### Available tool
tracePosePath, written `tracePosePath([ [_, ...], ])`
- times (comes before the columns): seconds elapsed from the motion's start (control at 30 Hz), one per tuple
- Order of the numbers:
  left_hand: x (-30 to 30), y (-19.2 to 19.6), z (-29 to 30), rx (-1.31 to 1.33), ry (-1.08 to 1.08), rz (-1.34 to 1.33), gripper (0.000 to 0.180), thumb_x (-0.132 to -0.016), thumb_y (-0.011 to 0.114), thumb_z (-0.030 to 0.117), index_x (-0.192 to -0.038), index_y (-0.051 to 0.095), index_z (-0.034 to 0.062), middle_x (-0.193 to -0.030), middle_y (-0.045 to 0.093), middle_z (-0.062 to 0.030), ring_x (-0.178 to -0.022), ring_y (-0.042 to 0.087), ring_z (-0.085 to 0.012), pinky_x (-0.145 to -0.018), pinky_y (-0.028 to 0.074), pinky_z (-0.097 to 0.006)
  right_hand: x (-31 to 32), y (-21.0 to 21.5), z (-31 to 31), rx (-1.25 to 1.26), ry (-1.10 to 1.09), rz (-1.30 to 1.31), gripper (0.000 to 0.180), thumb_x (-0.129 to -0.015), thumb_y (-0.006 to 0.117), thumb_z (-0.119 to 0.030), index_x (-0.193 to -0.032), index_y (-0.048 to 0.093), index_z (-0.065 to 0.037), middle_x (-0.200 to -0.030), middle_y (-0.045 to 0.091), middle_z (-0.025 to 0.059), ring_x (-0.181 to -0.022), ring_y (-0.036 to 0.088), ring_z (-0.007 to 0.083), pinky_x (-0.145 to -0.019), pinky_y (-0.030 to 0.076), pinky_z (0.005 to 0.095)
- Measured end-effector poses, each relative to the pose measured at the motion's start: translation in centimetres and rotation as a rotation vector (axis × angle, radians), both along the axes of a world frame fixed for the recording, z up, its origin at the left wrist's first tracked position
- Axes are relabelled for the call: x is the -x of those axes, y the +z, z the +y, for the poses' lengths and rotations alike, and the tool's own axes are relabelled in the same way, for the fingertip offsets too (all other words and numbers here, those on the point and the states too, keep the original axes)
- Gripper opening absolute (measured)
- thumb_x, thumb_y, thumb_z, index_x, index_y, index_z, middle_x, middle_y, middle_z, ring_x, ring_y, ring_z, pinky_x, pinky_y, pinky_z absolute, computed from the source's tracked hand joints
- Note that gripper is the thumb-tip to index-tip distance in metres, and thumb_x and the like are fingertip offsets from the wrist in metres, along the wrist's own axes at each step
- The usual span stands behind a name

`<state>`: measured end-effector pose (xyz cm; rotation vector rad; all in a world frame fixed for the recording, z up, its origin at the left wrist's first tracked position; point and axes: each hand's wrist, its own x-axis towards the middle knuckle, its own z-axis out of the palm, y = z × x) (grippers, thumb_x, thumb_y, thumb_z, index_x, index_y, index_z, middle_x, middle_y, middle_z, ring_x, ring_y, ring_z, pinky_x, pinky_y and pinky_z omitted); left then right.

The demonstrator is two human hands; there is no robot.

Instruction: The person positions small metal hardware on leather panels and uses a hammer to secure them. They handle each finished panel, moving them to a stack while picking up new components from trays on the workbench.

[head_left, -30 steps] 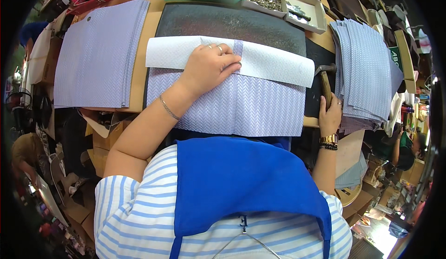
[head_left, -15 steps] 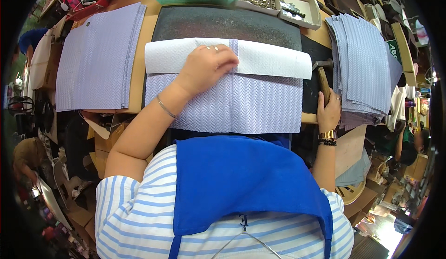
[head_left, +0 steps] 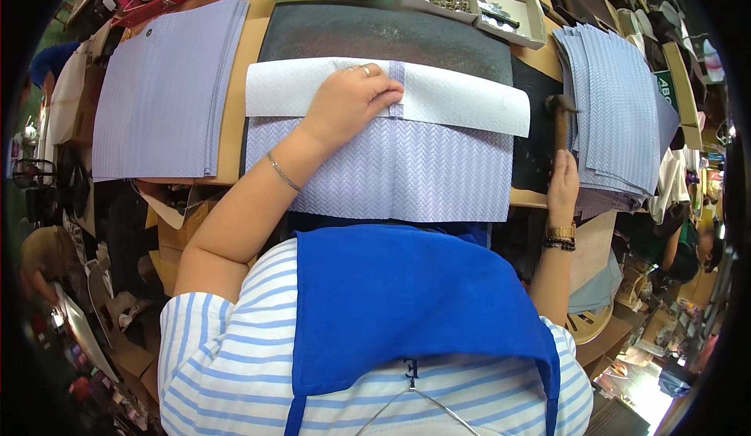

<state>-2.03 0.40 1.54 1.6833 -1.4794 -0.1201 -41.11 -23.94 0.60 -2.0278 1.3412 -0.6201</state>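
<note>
Left hand pressing a lavender cloth, right hand gripping a hammer.

The left hand [head_left: 350, 101] lies flat, fingers released, on the folded white band of the lavender cloth [head_left: 391, 171] spread over the dark mat [head_left: 391, 38] on the surface. The right hand [head_left: 563, 187], fingers clenched round the hammer [head_left: 560, 115], holds it upright just beside the stack of cloth pieces [head_left: 618, 107].

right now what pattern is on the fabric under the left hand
Lilac herringbone weave on the fabric piece, clearest in the head view.
</note>
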Motion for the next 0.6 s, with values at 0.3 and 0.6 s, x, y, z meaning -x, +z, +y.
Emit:
tracePosePath([
  [0.3, 0.0, -0.2, -0.2, -0.022, 0.047, -0.122, 0.016, -0.094, 0.075, 0.026, -0.098, 0.077, 0.0105, -0.09, 0.071, -0.0057, -0.082, 0.069, -0.0278, -0.073, 0.054, -0.04, -8.1, 6.6, 8.5, -0.323, 0.272, -0.408, 0.033, -0.103, 0.069, -0.015, -0.134, 0.061, -0.005, -0.09, 0.06, -0.0047, -0.071, 0.053, 0.0014, -0.059, 0.045, 0.0186],
  [0.6, 0.0, 0.1, 0.5, 0.004, 0.105, -0.247, 0.013, -0.091, 0.077, 0.027, -0.093, 0.079, 0.0145, -0.092, 0.071, -0.0022, -0.079, 0.068, -0.0241, -0.073, 0.052, -0.038, -12.2, 6.2, 13.3, -0.085, 0.686, -0.136, 0.068, -0.1, 0.065, -0.002, -0.162, 0.038, -0.007, -0.145, 0.061, 0.0236, -0.132, 0.062, 0.0287, -0.108, 0.048, 0.0356],
])
